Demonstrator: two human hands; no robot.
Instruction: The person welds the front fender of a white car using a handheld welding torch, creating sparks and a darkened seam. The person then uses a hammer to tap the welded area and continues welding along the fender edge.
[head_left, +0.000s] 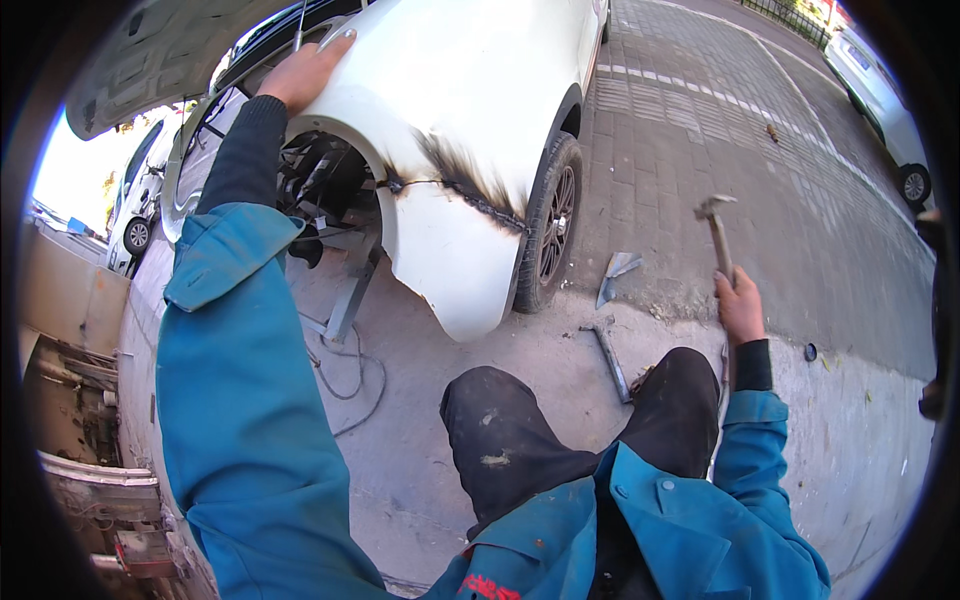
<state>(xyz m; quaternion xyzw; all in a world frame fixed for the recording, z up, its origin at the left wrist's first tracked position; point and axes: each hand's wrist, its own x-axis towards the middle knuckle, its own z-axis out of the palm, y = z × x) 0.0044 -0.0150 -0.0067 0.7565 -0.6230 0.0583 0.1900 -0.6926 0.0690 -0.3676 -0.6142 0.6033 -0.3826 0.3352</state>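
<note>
Fender (440, 110), white, scorched along a seam, on the car above an empty wheel arch; left hand (305, 72) flat on top, grip open. Hammer (718, 235) raised in closed right hand (740, 308). Striking step; next move probably an aimed blow.

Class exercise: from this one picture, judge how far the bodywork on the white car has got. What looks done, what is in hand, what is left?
Done: a scorched, blackened seam crosses the white fender, seemingly welded. In hand: the left hand rests on the fender; the right hand grips a raised hammer. Left, probably: the seam is still rough, black and unpainted.
</note>
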